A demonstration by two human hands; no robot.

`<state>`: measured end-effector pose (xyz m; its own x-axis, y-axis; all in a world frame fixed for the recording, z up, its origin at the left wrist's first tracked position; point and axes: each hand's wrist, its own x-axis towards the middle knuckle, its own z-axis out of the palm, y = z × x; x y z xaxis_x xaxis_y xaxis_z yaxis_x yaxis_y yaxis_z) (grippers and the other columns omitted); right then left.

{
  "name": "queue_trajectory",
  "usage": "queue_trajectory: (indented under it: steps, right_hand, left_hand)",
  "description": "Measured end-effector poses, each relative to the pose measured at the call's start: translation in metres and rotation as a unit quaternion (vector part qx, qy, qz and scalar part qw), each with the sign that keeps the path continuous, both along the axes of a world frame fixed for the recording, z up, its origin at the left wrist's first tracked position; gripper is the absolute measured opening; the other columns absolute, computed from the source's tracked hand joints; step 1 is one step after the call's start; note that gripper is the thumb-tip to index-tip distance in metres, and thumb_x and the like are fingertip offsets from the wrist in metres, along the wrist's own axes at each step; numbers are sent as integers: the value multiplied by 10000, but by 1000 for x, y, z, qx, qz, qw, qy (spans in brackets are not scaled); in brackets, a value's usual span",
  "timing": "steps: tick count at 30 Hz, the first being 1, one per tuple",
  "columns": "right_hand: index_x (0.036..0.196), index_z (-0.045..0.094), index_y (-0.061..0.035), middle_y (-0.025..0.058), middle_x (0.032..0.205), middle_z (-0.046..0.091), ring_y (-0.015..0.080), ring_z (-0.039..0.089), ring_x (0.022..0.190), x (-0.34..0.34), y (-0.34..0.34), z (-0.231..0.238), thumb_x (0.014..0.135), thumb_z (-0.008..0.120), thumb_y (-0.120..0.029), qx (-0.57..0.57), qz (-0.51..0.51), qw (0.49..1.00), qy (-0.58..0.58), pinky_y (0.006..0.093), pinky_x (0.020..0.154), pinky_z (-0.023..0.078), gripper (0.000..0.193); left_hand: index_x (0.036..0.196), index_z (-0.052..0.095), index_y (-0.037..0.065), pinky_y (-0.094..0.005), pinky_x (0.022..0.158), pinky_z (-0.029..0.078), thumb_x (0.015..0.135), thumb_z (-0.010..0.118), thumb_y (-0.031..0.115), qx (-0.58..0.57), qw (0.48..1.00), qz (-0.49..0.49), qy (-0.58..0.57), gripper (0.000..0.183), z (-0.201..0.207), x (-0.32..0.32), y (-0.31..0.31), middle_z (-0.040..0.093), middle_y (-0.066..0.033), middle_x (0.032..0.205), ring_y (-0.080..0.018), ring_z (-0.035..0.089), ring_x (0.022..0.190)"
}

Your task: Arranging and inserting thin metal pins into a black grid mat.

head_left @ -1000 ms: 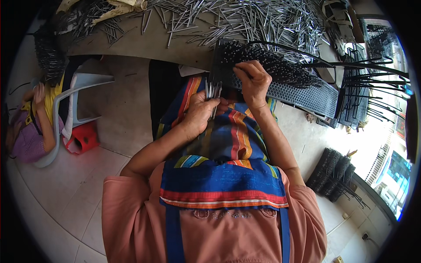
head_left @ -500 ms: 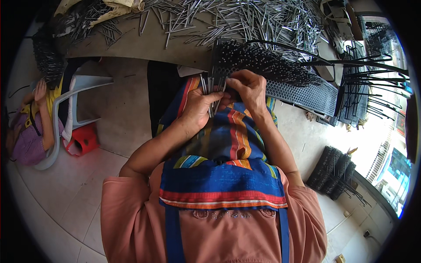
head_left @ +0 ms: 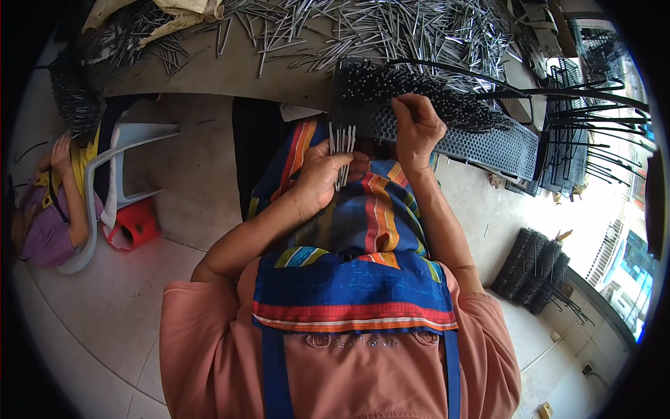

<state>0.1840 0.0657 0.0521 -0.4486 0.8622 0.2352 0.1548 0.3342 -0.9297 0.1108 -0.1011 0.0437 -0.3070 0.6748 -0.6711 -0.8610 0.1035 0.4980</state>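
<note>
A small bunch of thin metal rods stands roughly upright in my left hand, the thumb pressed across them above my lap. My right hand is raised over a dark perforated rack, its thumb and index finger pinched together. Anything between those fingertips is too small to make out. Many rods with dark shafts and pale tips stand packed in the holes along the rack's far side, while its near side shows bare holes.
A wide heap of loose metal rods covers the table behind the rack. Black hooked bars jut out at the right. A person sits at the left by a pale plastic chair. Dark bundles stand on the floor.
My right hand has moved from beside the rods in my left hand, up and right, over the rack. The left hand still grips its bunch, shifted slightly.
</note>
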Motion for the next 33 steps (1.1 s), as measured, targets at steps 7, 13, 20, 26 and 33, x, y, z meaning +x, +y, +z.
queue_trajectory:
  steps: [7, 13, 20, 26, 33]
  right_hand:
    - [908, 699, -50, 82, 823, 619, 231, 623, 622, -9, -3, 8, 788, 722, -38, 305, 92, 932, -174, 311, 562, 482, 123]
    - [960, 703, -46, 75, 828, 635, 214, 637, 636, 7, -11, 16, 770, 752, -104, 259, 89, 948, -160, 315, 569, 491, 205]
    - [908, 670, -7, 52, 795, 686, 70, 589, 622, 13, -25, 4, 728, 769, -73, -133, 81, 979, -127, 254, 535, 455, 216]
    - [889, 674, -23, 94, 787, 664, 213, 670, 655, 1, -18, -3, 757, 732, -8, 224, 143, 946, -186, 301, 579, 509, 145]
    - [940, 702, -46, 92, 800, 651, 268, 654, 668, -1, -10, 4, 802, 692, -10, 191, 90, 970, -118, 328, 588, 505, 144]
  left_hand:
    - [1026, 646, 34, -312, 647, 558, 894, 591, 6, -13, 1000, -6, -4, 146, 0, -3, -2, 721, -127, 924, -209, 713, 795]
    - [994, 661, 45, -299, 632, 555, 890, 633, 32, 11, 1000, 12, -18, 108, -2, -4, -1, 724, -114, 905, -194, 711, 780]
    - [1015, 682, 52, -304, 646, 575, 889, 627, 12, 59, 998, -12, -23, 143, 2, -1, 7, 725, -113, 908, -178, 703, 744]
    - [1040, 675, 42, -297, 645, 566, 884, 611, -5, 2, 998, -31, -54, 175, -4, -3, -2, 724, -124, 923, -173, 694, 756]
    - [1021, 651, 47, -310, 630, 553, 887, 599, -5, 15, 1000, 25, -11, 153, -5, -3, -3, 718, -117, 902, -176, 686, 746]
